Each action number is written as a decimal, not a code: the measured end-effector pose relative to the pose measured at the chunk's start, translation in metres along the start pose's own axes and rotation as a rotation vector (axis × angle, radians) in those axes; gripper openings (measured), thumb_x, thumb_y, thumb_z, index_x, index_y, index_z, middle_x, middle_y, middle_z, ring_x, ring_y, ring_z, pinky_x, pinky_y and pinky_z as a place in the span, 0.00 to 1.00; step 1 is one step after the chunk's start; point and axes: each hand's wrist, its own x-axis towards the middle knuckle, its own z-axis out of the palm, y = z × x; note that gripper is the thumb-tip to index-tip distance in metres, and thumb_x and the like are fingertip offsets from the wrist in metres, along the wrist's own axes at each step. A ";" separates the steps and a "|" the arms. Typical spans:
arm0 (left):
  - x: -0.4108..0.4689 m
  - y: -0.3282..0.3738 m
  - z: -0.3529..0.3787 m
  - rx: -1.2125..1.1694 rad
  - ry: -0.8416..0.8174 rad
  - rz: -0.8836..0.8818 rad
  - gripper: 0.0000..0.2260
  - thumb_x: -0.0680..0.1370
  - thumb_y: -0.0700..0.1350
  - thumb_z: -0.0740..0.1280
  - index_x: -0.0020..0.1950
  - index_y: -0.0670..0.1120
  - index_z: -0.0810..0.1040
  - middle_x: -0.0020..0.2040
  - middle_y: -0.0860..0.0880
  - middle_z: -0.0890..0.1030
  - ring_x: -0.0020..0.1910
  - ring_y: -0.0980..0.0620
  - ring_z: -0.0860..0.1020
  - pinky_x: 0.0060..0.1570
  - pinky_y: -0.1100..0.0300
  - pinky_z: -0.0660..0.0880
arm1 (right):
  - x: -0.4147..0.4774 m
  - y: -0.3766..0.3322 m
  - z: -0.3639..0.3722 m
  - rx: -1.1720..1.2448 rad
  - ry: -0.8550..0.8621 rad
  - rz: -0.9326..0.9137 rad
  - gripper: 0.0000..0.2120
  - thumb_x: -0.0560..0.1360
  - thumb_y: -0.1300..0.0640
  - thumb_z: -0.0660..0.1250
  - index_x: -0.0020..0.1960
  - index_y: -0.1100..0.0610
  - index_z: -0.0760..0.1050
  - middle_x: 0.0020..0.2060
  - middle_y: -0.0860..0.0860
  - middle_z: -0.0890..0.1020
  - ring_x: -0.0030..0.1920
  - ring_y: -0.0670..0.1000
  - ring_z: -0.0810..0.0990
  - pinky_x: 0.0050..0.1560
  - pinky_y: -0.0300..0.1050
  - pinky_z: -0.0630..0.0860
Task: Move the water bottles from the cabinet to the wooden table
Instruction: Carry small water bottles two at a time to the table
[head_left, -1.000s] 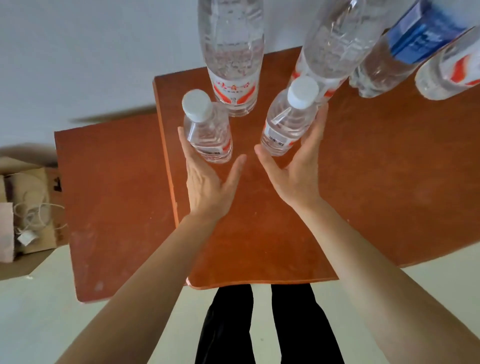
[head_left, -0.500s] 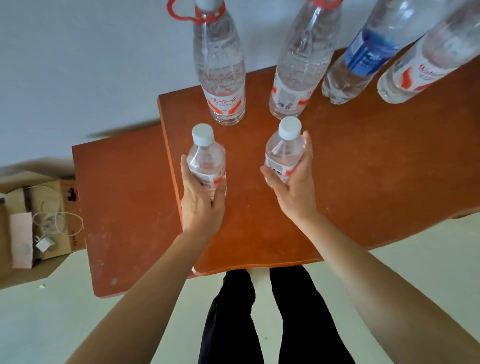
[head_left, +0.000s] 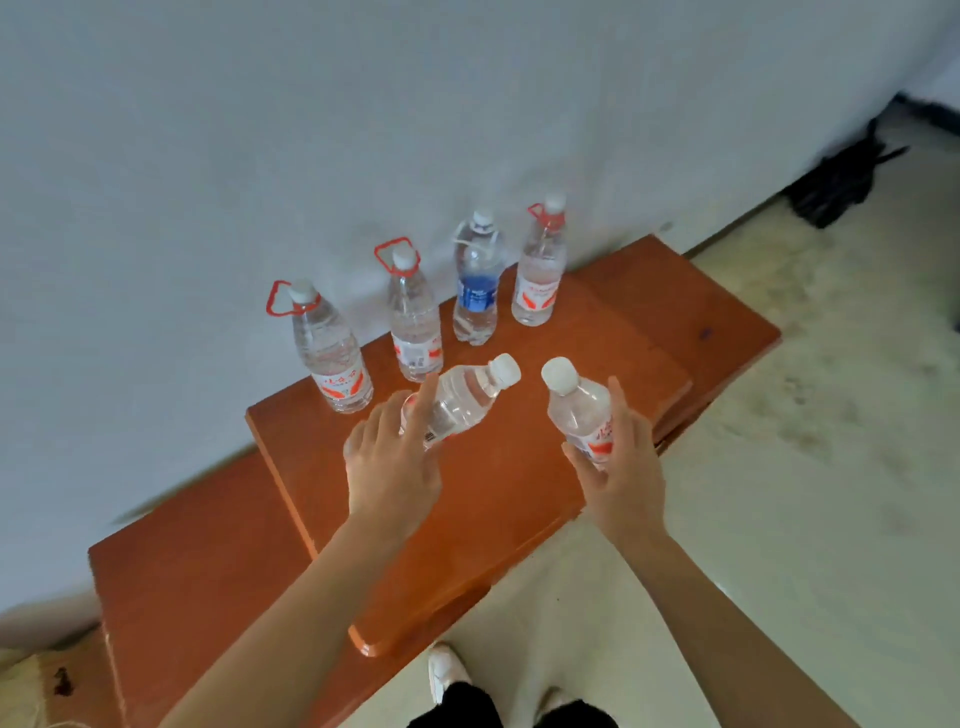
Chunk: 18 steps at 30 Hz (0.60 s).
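Observation:
My left hand (head_left: 389, 467) holds a small clear water bottle (head_left: 462, 397) by its base; the bottle is tilted, its white cap pointing up and right. My right hand (head_left: 623, 467) grips a second small bottle (head_left: 579, 410) with a red label, leaning slightly left. Both bottles are in the air above the orange-brown cabinet top (head_left: 498, 509). Several large bottles stand upright at the back by the wall: red-labelled ones (head_left: 332, 358), (head_left: 415, 322), (head_left: 537, 275) and a blue-labelled one (head_left: 475, 291).
A lower orange-brown surface (head_left: 197, 571) adjoins the cabinet top on the left. A grey wall runs right behind the bottles. Pale floor lies to the right, with a black object (head_left: 841, 182) in the far corner. A cardboard box (head_left: 31, 686) sits at the lower left.
Both hands closed on the small bottles and lifted them off the cabinet top. The left bottle has tipped sideways. The view has pulled back and swung right.

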 end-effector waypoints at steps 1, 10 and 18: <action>0.006 0.014 -0.006 -0.002 0.022 0.059 0.44 0.71 0.43 0.78 0.80 0.54 0.58 0.71 0.43 0.75 0.69 0.37 0.74 0.65 0.33 0.71 | -0.004 0.003 -0.022 -0.016 0.031 -0.005 0.43 0.74 0.47 0.75 0.81 0.45 0.54 0.67 0.55 0.74 0.64 0.56 0.77 0.61 0.56 0.78; -0.017 0.223 -0.027 -0.124 0.114 0.530 0.40 0.71 0.36 0.74 0.79 0.49 0.60 0.68 0.38 0.74 0.67 0.34 0.72 0.63 0.30 0.71 | -0.124 0.066 -0.227 -0.421 0.378 0.130 0.46 0.69 0.57 0.80 0.78 0.41 0.58 0.60 0.55 0.77 0.57 0.61 0.79 0.59 0.61 0.75; -0.225 0.441 -0.018 -0.359 -0.064 1.043 0.38 0.73 0.37 0.73 0.79 0.46 0.59 0.63 0.35 0.76 0.61 0.32 0.75 0.53 0.36 0.75 | -0.402 0.122 -0.408 -0.722 0.667 0.536 0.45 0.65 0.59 0.83 0.75 0.43 0.65 0.57 0.57 0.80 0.55 0.61 0.81 0.60 0.60 0.76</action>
